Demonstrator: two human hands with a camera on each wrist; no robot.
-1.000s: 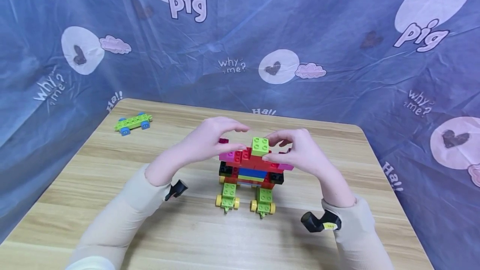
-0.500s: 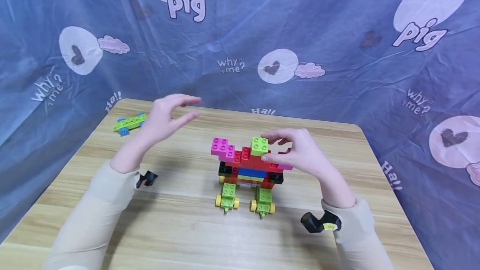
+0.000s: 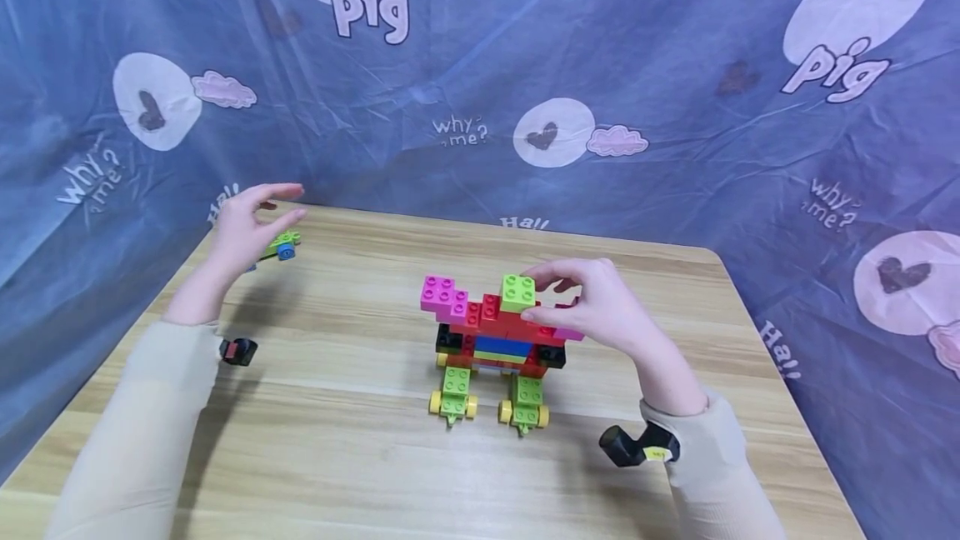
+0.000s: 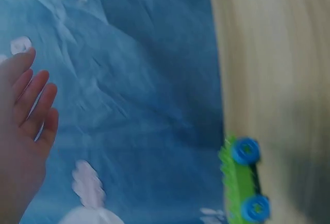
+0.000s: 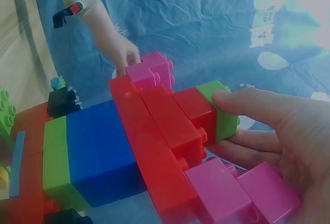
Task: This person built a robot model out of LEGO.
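A: Brick model [image 3: 495,340] sits mid-table [image 3: 360,457], upright on two green wheeled bases with yellow wheels [image 3: 453,401]. Red, blue, black layers, a magenta brick [image 3: 444,296] sticking out at its upper left, a lime green brick [image 3: 518,292] on top.

B: Right hand?

A: Right hand [image 3: 596,307] is on the model's right side, grasping it. Right wrist view shows the thumb [image 5: 258,105] pressed on the lime green brick and the fingers [image 5: 247,146] curled underneath the red row, with more magenta bricks [image 5: 242,193] against the palm.

B: Left hand?

A: Left hand [image 3: 251,227] is up over the table's far left corner, well apart from the model. Released, fingers straight and spread, holding nothing. Left wrist view confirms it: bare fingers [image 4: 31,100] against the blue backdrop [image 4: 134,79].

B: What is it closest to?

A: Green wheeled chassis [image 3: 279,245] with blue wheels, lying flat on the table near that corner. In the head view the hand partly covers it; cannot tell whether it touches. In the left wrist view the chassis [image 4: 242,175] is blurred and apart from the fingers.

B: Anything else?

A: Blue printed sheet [image 3: 675,107] with "pig" and "why me?" hangs behind. Beige sleeves [image 3: 142,407] on both arms, black wrist camera mounts [image 3: 633,444].
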